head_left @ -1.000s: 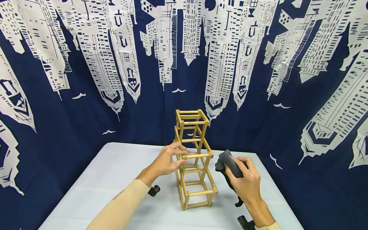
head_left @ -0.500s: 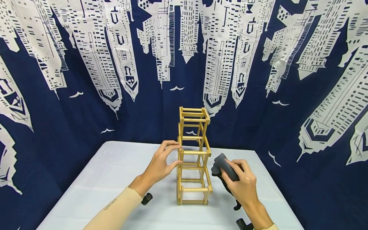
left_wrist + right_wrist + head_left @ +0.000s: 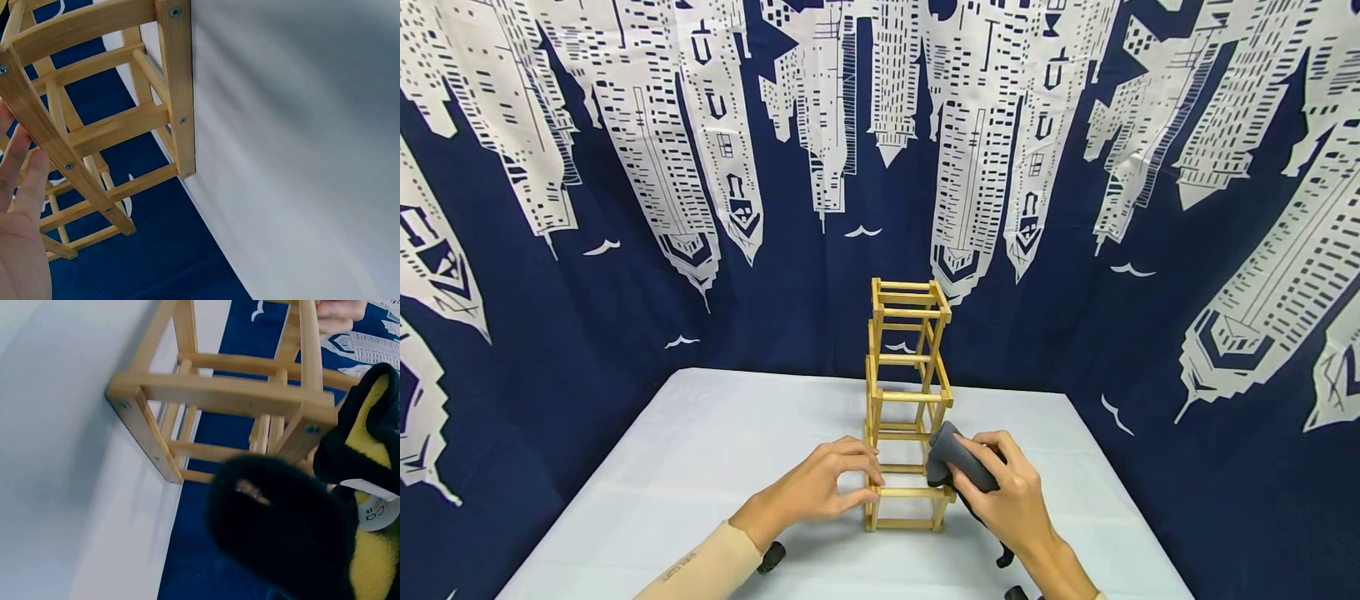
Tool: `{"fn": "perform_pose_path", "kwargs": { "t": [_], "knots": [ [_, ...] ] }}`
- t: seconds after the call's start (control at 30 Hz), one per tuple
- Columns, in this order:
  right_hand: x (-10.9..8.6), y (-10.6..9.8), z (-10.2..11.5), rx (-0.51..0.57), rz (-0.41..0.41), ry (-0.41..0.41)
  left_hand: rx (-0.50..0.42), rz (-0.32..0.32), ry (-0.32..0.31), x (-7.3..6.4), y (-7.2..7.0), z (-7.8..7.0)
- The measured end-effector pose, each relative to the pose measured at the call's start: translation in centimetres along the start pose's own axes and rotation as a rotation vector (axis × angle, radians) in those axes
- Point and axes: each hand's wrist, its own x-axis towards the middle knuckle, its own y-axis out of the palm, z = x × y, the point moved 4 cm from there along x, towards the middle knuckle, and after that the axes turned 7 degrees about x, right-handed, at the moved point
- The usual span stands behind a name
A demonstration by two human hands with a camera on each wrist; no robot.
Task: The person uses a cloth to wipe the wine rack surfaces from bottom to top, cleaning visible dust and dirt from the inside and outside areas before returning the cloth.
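Note:
A stepped wooden rack (image 3: 910,398) of open slats stands upright on the table. My left hand (image 3: 838,479) is at its left side, low down. Its fingertips (image 3: 39,164) lie at a slat in the left wrist view, fingers fairly straight, thumb just below. To the right, my right hand (image 3: 1009,492) grips a dark grey, rolled fleecy bundle (image 3: 958,458) close against the lower tier. Seen from the right wrist, this bundle (image 3: 281,519) is black outside with yellow patches (image 3: 375,562) and a white tag (image 3: 375,512). A thin black piece hangs below it.
White cloth covers the table (image 3: 737,467), whose back edge meets a navy curtain (image 3: 797,308) printed with white upside-down buildings. Small black devices (image 3: 771,557) sit at the wrists.
My left hand has let go of the rack's middle tier and moved down to the lower one. The rack has turned slightly. My right hand has brought the bundle leftward to the rack.

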Motion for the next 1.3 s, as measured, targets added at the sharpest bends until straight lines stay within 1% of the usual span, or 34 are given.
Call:
{"fn": "perform_pose_path", "kwargs": {
  "t": [0.17, 0.27, 0.4, 0.53, 0.63, 0.7, 0.83, 0.93, 1.03, 1.07, 1.2, 1.3],
  "knots": [
    [-0.1, 0.2, 0.2, 0.001, 0.028, 0.014, 0.035, -0.030, 0.010, 0.7, 0.5, 0.7],
    [-0.1, 0.2, 0.3, 0.008, 0.026, 0.008, 0.044, -0.044, 0.022, 1.1, 0.7, 1.0],
    [-0.3, 0.6, 0.6, 0.035, 0.033, -0.026, 0.011, -0.052, 0.011, 1.2, 0.9, 1.4],
    [-0.7, 1.4, 1.1, 0.053, 0.095, -0.045, -0.019, -0.049, -0.020, 1.3, 0.9, 1.8],
    [-1.2, 2.1, 1.4, 0.037, 0.162, -0.045, -0.037, -0.034, -0.040, 1.5, 0.9, 2.1],
    [-1.6, 2.8, 1.6, 0.021, 0.207, -0.062, -0.052, -0.020, -0.053, 1.7, 0.9, 2.3],
    [-2.4, 4.5, 2.0, 0.001, 0.277, -0.147, -0.057, 0.012, -0.061, 1.8, 0.9, 2.6],
    [-2.6, 6.0, 2.3, -0.040, 0.313, -0.216, -0.075, 0.047, -0.099, 1.8, 0.8, 2.9],
    [-2.8, 7.3, 2.4, -0.104, 0.336, -0.259, -0.104, 0.093, -0.147, 1.7, 0.6, 3.0],
    [-2.8, 7.6, 2.4, -0.125, 0.339, -0.269, -0.110, 0.107, -0.154, 1.7, 0.6, 3.0],
    [-3.3, 8.8, 2.4, -0.178, 0.352, -0.288, -0.118, 0.140, -0.165, 1.7, 0.5, 2.9],
    [-3.7, 9.6, 2.5, -0.198, 0.404, -0.278, -0.111, 0.136, -0.177, 1.5, 0.4, 3.0]
  ]
}}
